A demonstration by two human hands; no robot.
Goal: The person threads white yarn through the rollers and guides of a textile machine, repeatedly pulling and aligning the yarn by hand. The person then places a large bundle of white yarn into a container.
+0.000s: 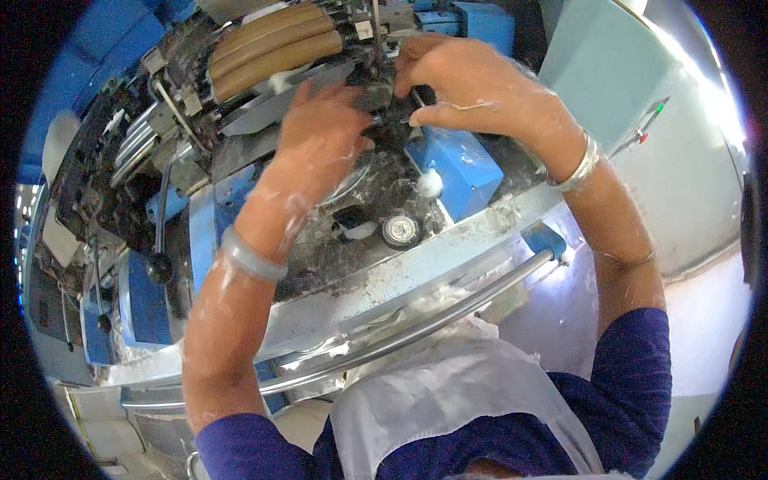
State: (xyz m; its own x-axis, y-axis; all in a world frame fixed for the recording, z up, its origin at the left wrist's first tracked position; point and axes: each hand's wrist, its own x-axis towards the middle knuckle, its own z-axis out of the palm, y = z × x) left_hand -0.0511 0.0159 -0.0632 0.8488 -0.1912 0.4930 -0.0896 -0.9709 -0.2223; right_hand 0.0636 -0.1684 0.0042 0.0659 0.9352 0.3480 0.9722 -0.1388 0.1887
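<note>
My left hand (324, 132) is over the machine bed, palm down, in front of a flat grey metal bar (276, 112). Its fingers are spread and slightly blurred, and nothing shows in them. My right hand (472, 84) bends over the dark mechanism right of the rollers. Its fingers curl down and its thumb sits opposite, around a small dark part that I cannot make out. Just behind my left hand lie brown ribbed rollers (276, 48) with a tuft of white fluff beside them. Below my right hand stands a blue box-shaped cover (460, 172).
A round metal-topped knob (400, 230) sits on the fluff-strewn bed near its front edge. Along the front runs a steel rail (416, 332). Levers with black ball knobs (160, 268) stick out at the left. A pale green panel (612, 72) rises at the right.
</note>
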